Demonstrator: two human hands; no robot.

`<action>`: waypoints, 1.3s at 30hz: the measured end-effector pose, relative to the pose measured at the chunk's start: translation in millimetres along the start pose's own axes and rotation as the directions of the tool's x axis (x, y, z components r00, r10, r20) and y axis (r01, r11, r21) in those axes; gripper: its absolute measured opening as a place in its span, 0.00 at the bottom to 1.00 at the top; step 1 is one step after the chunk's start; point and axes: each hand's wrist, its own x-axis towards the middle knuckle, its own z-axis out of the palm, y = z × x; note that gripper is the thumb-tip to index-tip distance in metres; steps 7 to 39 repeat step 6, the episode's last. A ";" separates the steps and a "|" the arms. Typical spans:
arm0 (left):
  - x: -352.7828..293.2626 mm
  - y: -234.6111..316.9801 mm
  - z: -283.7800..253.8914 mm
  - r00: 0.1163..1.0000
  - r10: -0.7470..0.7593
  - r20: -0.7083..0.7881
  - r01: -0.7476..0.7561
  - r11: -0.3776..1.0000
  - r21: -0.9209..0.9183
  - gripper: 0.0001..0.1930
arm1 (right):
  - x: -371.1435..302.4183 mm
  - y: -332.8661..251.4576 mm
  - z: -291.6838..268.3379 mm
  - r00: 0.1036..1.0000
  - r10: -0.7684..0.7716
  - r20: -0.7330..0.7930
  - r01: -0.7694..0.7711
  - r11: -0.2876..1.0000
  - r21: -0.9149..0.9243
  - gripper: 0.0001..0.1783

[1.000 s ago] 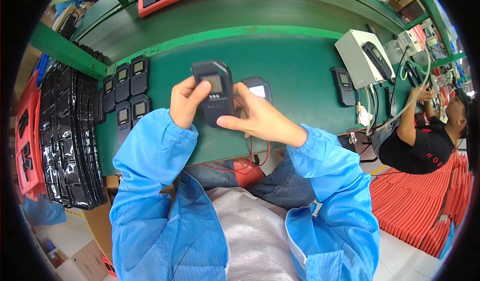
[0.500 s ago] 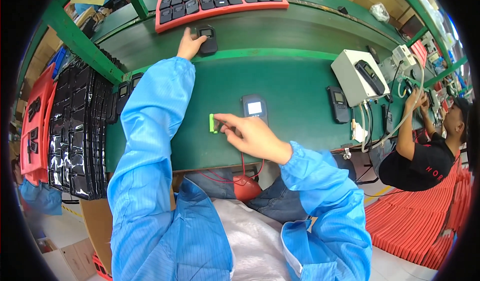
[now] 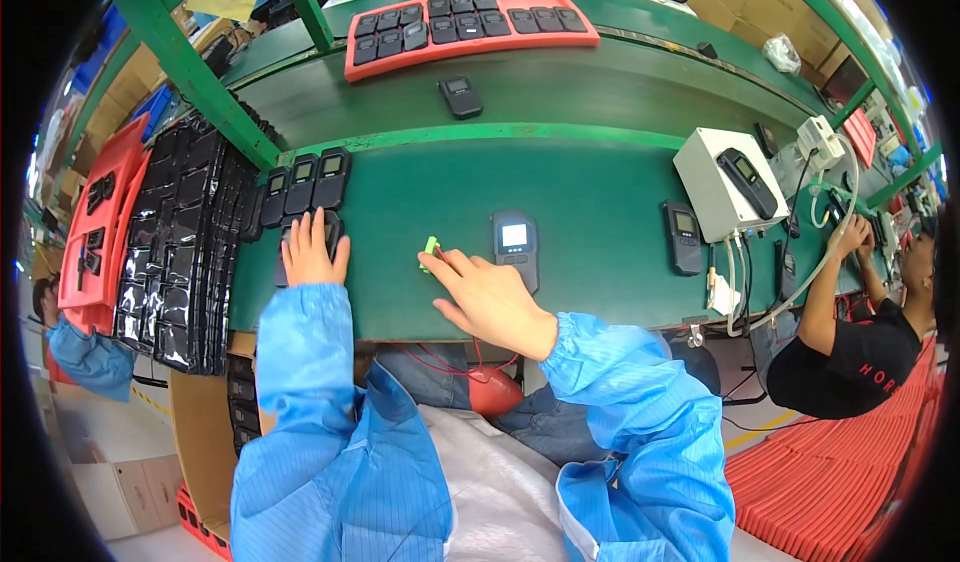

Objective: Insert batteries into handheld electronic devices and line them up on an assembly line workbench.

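Observation:
My left hand [image 3: 312, 249] lies with fingers spread over a black handheld meter [image 3: 334, 228], which it partly hides. Right behind it is a row of similar meters [image 3: 301, 184] with small screens. Between the fingertips of my right hand [image 3: 488, 290] is a small bright green connector [image 3: 431, 252], with red wire [image 3: 462, 370] running down past the table edge. Just beyond the right hand, a meter with a lit white screen [image 3: 515, 242] lies face up. Another meter [image 3: 460, 97] rests farther off on the lower green strip.
A red tray [image 3: 470, 50] of meters stands at the back. Stacked black plastic trays [image 3: 175, 242] and red trays [image 3: 95, 232] are at left. On the right are a white box [image 3: 722, 184] with a meter on it, a single meter [image 3: 682, 237], cables and a person [image 3: 840, 332] working.
My left hand has drawn back from the meter on the far strip to the near left row; that meter stays behind. My right hand keeps the green connector.

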 end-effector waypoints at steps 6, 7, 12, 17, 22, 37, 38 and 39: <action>-5.8 7.2 -10.7 0.992 -0.095 0.084 0.100 0.994 -0.053 0.33 | 7.2 -2.0 4.2 1.000 0.006 -0.010 -0.007 0.996 -0.094 0.37; -5.8 7.2 -10.7 0.992 -0.095 0.084 0.100 0.994 -0.053 0.33 | 7.2 -2.0 4.2 1.000 0.006 -0.010 -0.007 0.996 -0.094 0.37; -5.8 7.2 -10.7 0.992 -0.095 0.084 0.100 0.994 -0.053 0.33 | 7.2 -2.0 4.2 1.000 0.006 -0.010 -0.007 0.996 -0.094 0.37; -5.8 7.2 -10.7 0.992 -0.095 0.084 0.100 0.994 -0.053 0.33 | 7.2 -2.0 4.2 1.000 0.006 -0.010 -0.007 0.996 -0.094 0.37; -5.8 7.2 -10.7 0.992 -0.095 0.084 0.100 0.994 -0.053 0.33 | 7.2 -2.0 4.2 1.000 0.006 -0.010 -0.007 0.996 -0.094 0.37; -5.8 7.2 -10.7 0.992 -0.095 0.084 0.100 0.994 -0.053 0.33 | 7.2 -2.0 4.2 1.000 0.006 -0.010 -0.007 0.996 -0.094 0.37; -5.8 7.2 -10.7 0.992 -0.095 0.084 0.100 0.994 -0.053 0.33 | 7.2 -2.0 4.2 1.000 0.006 -0.010 -0.007 0.996 -0.094 0.37; -5.8 7.2 -10.7 0.992 -0.095 0.084 0.100 0.994 -0.053 0.33 | 7.2 -2.0 4.2 1.000 0.006 -0.010 -0.007 0.996 -0.094 0.37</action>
